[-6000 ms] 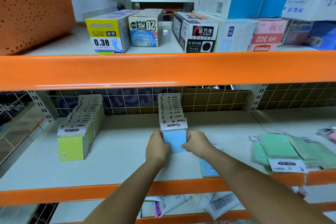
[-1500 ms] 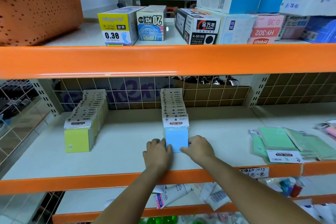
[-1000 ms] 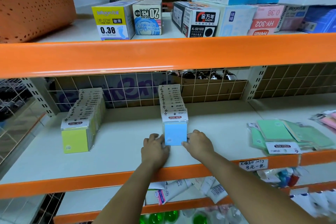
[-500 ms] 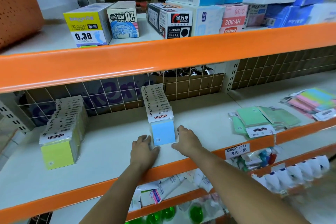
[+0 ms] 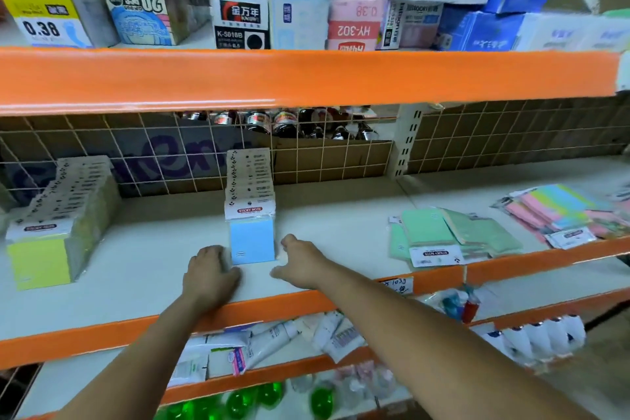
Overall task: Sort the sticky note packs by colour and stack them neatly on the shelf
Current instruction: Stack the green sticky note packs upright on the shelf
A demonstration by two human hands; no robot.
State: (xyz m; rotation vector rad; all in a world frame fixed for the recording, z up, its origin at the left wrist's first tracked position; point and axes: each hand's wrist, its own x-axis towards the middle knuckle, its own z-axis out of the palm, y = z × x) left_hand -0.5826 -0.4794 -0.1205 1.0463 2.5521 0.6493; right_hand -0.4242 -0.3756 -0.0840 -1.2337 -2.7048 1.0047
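A row of blue sticky note packs (image 5: pixel 252 242) stands upright on the middle shelf (image 5: pixel 136 269), running back toward the wire grid. My left hand (image 5: pixel 209 271) rests on the shelf at the row's front left corner, fingers curled down beside the front pack. My right hand (image 5: pixel 300 261) hovers just right of the row, fingers spread, a small gap from the front pack. A row of yellow-green packs (image 5: pixel 51 235) stands at the left. Green packs (image 5: pixel 450 235) lie loose in a heap at the right, with pink and mixed-colour packs (image 5: pixel 559 211) beyond them.
An orange beam (image 5: pixel 306 78) fronts the upper shelf, which carries pen boxes (image 5: pixel 238 20). A wire grid (image 5: pixel 153 153) backs the middle shelf. Below are tubes (image 5: pixel 272 337), white bottles (image 5: pixel 538 334) and green bottles (image 5: pixel 252 399).
My right hand has come off the blue row and drifted slightly right, fingers spreading. The camera has swung right, bringing the pink and mixed packs further into view. Left hand stays by the row.
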